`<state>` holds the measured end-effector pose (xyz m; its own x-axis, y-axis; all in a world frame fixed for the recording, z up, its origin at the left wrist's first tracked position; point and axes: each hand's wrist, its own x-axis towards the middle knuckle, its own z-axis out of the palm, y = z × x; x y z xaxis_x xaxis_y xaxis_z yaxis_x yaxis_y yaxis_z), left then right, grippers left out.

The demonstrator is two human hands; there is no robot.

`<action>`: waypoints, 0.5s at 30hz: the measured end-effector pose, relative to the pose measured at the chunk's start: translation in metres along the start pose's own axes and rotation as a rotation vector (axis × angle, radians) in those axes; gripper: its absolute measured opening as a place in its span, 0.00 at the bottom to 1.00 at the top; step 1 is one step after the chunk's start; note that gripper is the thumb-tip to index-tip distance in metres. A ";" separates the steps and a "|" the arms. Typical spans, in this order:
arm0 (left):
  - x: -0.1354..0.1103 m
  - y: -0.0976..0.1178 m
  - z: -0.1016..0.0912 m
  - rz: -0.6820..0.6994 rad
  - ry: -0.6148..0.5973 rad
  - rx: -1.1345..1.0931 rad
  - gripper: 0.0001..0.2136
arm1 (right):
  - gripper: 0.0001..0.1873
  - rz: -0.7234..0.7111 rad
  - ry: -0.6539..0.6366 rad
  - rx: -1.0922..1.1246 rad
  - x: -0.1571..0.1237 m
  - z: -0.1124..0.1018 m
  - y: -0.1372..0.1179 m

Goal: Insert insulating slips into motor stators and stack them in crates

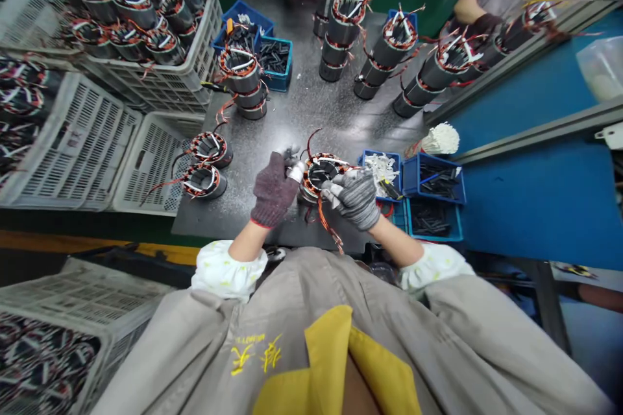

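Observation:
A motor stator (322, 172) with copper windings, white strips in its slots and orange lead wires (329, 228) stands upright on the dark table in front of me. My left hand (276, 189), in a maroon knit glove with white wrapping on a fingertip, grips its left rim. On the opposite side, my right hand (354, 196), in a grey striped glove with white-wrapped fingertips, has its fingers closed at the right rim. Those fingers hide whether a wire or strip is pinched there. Beside my right hand sits a blue bin of white pieces (382, 172).
Two stators (205, 181) stand on the left, a stator stack (246, 84) behind them. More stacks (384, 52) rise at the back, near co-workers' gloved hands. Blue bins (433, 178) hold black pieces at right. Crates (160, 81) of stators border the left. A blue panel (530, 188) stands right.

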<state>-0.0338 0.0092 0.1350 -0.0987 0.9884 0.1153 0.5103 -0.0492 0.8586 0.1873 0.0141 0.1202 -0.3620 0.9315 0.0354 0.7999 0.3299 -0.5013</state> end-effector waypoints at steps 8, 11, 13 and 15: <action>0.055 0.012 0.031 0.142 -0.265 0.275 0.15 | 0.22 0.202 0.346 0.344 -0.018 0.004 0.018; 0.061 -0.008 0.019 0.108 -0.170 -0.110 0.19 | 0.20 0.170 0.293 0.156 -0.008 -0.027 0.023; 0.057 -0.026 0.011 0.048 -0.093 -0.295 0.25 | 0.17 0.120 0.144 -0.071 0.011 -0.043 0.013; 0.050 -0.041 0.010 -0.025 -0.086 -0.296 0.30 | 0.16 0.067 -0.052 -0.278 0.040 -0.050 -0.006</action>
<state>-0.0516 0.0623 0.1004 -0.0292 0.9977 0.0606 0.2365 -0.0520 0.9702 0.1922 0.0576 0.1678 -0.3223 0.9459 -0.0373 0.9208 0.3042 -0.2442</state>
